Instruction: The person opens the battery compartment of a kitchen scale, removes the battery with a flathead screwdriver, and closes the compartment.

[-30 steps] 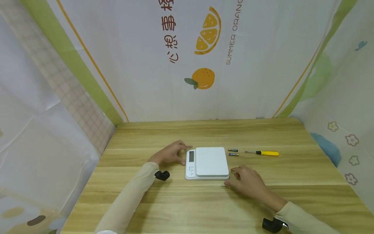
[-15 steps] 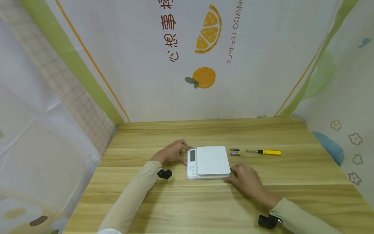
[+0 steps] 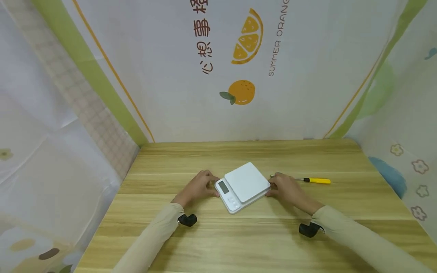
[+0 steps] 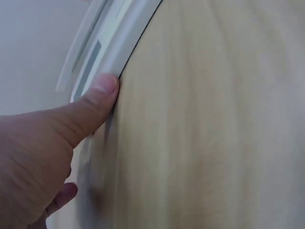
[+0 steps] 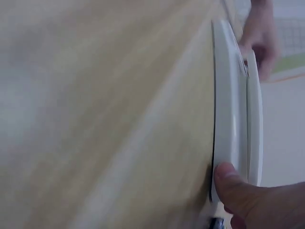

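Observation:
A white digital kitchen scale (image 3: 247,182) lies turned at an angle on the wooden table, its plate up and its display (image 3: 223,187) toward the left. My left hand (image 3: 198,187) grips its left corner; in the left wrist view the thumb (image 4: 102,88) presses the side of the base. My right hand (image 3: 290,191) holds the right corner, and its thumb (image 5: 228,174) lies against the base's side in the right wrist view. The fingers behind the scale are partly hidden.
A screwdriver (image 3: 319,181) with a yellow handle lies right of the scale, its tip behind my right hand. That hand mostly covers the two small batteries there. A printed curtain (image 3: 290,106) hangs along the table's back edge.
My right hand has closed on the scale's right side and moved back. The scale has turned counterclockwise between both hands, its right end swinging away from me. The batteries have become mostly hidden.

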### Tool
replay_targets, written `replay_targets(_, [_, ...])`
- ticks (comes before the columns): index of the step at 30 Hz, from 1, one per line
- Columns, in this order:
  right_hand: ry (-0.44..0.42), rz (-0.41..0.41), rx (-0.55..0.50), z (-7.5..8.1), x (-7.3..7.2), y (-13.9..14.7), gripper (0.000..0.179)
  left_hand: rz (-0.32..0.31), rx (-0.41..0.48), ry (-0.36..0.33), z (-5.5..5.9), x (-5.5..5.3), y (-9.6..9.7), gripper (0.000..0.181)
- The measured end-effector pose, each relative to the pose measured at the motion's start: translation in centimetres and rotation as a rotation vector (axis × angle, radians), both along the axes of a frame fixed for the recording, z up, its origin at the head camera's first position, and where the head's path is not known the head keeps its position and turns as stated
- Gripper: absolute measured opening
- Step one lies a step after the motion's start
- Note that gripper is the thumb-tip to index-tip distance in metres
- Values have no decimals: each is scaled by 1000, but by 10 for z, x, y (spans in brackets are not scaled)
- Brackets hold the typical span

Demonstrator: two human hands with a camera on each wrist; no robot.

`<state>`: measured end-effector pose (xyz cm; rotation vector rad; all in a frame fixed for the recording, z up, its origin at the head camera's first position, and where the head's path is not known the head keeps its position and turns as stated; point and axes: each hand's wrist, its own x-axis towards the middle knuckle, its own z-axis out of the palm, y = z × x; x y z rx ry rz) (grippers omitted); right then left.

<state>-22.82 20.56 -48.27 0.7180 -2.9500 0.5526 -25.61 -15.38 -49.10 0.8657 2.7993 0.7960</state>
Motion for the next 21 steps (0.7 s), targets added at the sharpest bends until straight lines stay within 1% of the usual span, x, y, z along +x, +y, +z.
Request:
replay_targets(3, [2, 38, 11, 1, -19, 3, 23, 61, 14, 29, -2, 14, 2, 51])
replay_targets(7, [-20, 80, 16, 2, -43, 5, 15, 134, 54, 38, -2, 30, 8, 42])
replay_targets(11, [-41, 121, 34, 1, -67, 4, 10, 182, 80, 56, -5, 42, 17, 44])
replay_targets(15, [-49, 143, 45, 3, -85, -1, 11, 213, 65, 117, -8, 48, 26, 52])
replay_targets(18, [-50, 133, 49, 4, -93, -6, 9, 222, 57, 147, -10, 48, 33, 59])
replay_targets(21, [-51, 121, 50, 4, -99, -10, 8, 230, 67, 134, -12, 47, 39, 64])
